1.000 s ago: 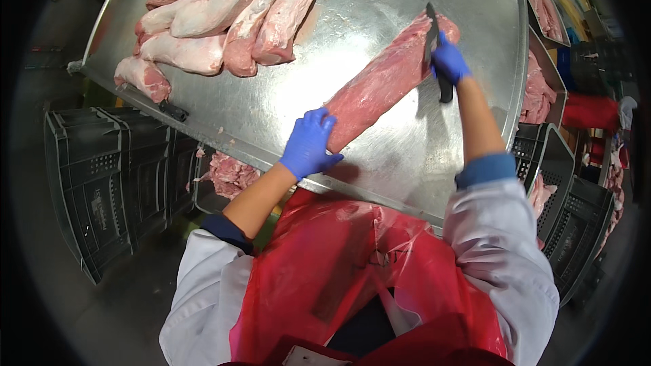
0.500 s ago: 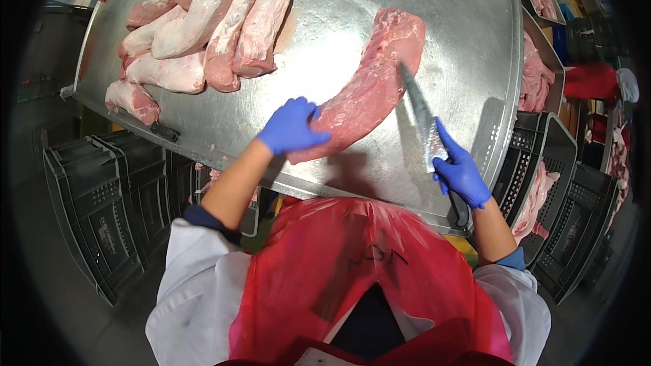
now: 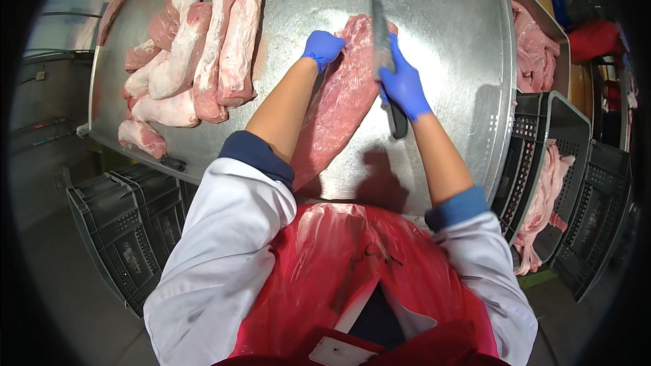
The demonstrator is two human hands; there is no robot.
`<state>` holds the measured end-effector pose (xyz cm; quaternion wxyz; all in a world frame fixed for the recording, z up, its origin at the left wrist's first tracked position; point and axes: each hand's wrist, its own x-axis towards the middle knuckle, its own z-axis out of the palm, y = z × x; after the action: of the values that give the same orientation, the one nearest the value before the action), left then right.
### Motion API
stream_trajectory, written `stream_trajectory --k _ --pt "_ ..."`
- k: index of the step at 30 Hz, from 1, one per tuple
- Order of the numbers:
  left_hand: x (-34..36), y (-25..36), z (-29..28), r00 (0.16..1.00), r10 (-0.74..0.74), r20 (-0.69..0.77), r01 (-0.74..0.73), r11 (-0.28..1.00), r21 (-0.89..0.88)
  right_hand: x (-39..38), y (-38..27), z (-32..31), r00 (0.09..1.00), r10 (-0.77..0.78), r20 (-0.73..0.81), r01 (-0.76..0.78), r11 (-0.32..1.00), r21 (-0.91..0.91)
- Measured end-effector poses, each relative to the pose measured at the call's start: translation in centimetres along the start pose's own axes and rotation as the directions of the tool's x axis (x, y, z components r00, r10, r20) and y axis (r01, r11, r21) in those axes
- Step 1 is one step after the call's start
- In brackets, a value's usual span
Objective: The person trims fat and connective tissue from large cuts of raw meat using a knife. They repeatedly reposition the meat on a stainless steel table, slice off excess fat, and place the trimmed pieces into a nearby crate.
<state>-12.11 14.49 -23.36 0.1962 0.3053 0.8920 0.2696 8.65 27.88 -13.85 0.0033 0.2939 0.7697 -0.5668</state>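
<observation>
A long boneless pork loin (image 3: pixel 339 112) lies lengthwise on the metal table in front of me. My left hand (image 3: pixel 324 49), in a blue glove, is closed on the left edge of its far end. My right hand (image 3: pixel 405 86), also gloved in blue, grips a knife (image 3: pixel 379 34) with a dark handle. The blade points away from me above the loin's far right side; whether it touches the meat I cannot tell. My left forearm covers part of the loin's left edge.
Several pork loins (image 3: pixel 178 61) are piled on the table's left. A second knife handle (image 3: pixel 173 163) sits at the near left edge. Dark crates (image 3: pixel 129 230) stand left below the table. At right are a tray of meat (image 3: pixel 534 47) and a crate (image 3: pixel 559 122) with pale trimmings.
Both hands have moved away from me to the loin's far end. My left hand has shifted from its near end to the far left edge. The knife now points straight away from me.
</observation>
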Motion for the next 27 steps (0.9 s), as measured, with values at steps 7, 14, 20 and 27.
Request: stream_trajectory --k 7,14,20,27 --pt "-1.4 0.9 -0.3 0.984 -0.113 -0.141 0.089 0.982 -0.165 -1.1 -0.2 -0.1 0.909 0.026 0.416 0.103 0.954 -0.283" --pt "-2.9 3.5 -2.5 0.982 -0.069 -0.175 0.031 0.976 -0.215 2.4 -1.2 0.7 0.875 0.030 0.484 0.086 0.972 -0.217" --pt "-3.6 2.0 -5.6 0.985 -0.118 -0.124 0.068 0.933 -0.354 -1.8 0.0 -4.3 0.698 0.082 0.712 0.087 0.976 -0.198" --pt "-4.1 3.6 -7.4 0.993 -0.056 -0.103 -0.005 0.858 -0.513 2.5 -2.6 -0.8 0.679 0.091 0.729 0.159 0.951 -0.266"
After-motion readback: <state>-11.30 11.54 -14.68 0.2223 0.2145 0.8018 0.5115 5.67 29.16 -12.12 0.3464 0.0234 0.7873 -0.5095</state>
